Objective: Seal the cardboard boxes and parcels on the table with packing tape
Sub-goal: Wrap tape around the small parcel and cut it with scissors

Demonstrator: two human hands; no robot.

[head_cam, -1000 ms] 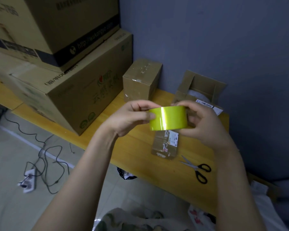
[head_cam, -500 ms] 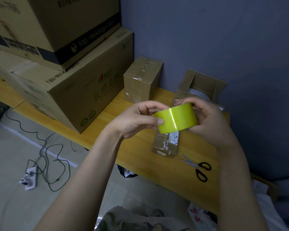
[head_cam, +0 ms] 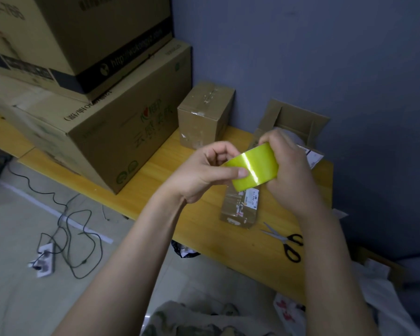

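A yellow-green roll of packing tape (head_cam: pixel 255 167) is held above the wooden table (head_cam: pixel 155 170) between both hands. My right hand (head_cam: pixel 291 170) grips the roll from the right side. My left hand (head_cam: pixel 209 170) holds its left end, thumb pressed on the outer surface. Under the roll lies a small flat parcel (head_cam: pixel 240 209) with a white label. A small taped cardboard box (head_cam: pixel 205 115) stands by the wall. An open cardboard box (head_cam: pixel 298 124) sits behind my right hand, partly hidden.
Two large cardboard boxes (head_cam: pixel 102 112) are stacked on the table's left. Black-handled scissors (head_cam: pixel 286 241) lie near the parcel on the right. A power strip with cables (head_cam: pixel 44 258) lies on the floor at left. A blue wall stands behind the table.
The roll has tilted, its right end rising, and my right hand has turned further over it. Both hands have shifted slightly right.
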